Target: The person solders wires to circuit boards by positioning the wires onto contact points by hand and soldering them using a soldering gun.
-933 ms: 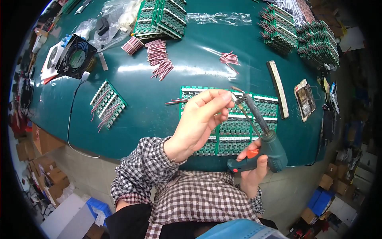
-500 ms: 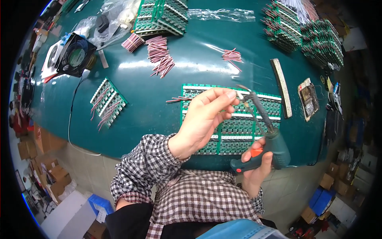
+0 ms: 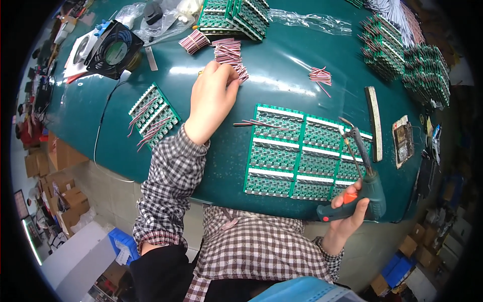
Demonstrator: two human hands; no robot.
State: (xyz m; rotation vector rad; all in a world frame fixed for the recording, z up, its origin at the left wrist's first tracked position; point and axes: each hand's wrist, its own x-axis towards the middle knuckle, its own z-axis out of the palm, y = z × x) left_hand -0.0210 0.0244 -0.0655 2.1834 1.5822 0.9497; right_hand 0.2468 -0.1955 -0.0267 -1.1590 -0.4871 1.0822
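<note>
Nearest me, at four o'clock, I note the right hand [image 3: 347, 214] clamped on the soldering gun [image 3: 359, 191], tip over the green board panel [image 3: 302, 153]. Farther, at eleven o'clock, the left hand [image 3: 211, 98] pinches wires from the red wire pile [image 3: 230, 55] on the desk [image 3: 282, 85].
</note>
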